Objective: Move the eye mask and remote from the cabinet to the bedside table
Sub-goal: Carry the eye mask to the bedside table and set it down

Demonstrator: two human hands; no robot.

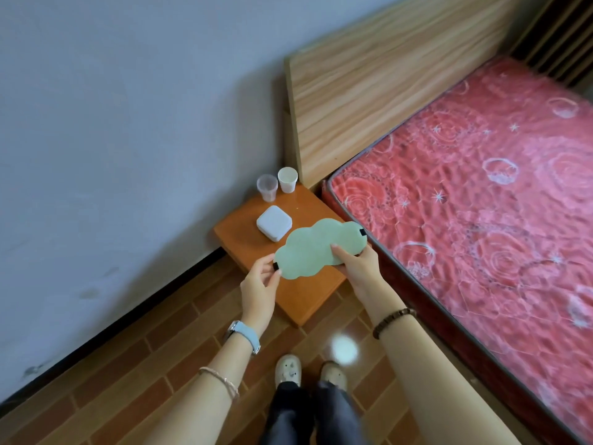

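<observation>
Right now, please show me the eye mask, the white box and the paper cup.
eye mask (316,250), head view, middle of green face
white box (273,222), head view, lid centre
paper cup (287,179), head view, side wall

We see a plain pale grey-blue wall (112,107) on the left, with some faint dark marks low down and a dark skirting strip (106,329) where it meets the floor. The floor (134,380) has glossy brown brick-pattern tiles, and a round spot of light (344,347) shines on them. On the right stands a bed with a light wooden headboard (385,91) against the wall and a bare red mattress (497,203) with a pattern of roses and stars. Behind the bed, in the top right corner, we notice dark wooden slats (564,43). The light is soft and even, and the headboard throws a weak shadow on the wall.
</observation>
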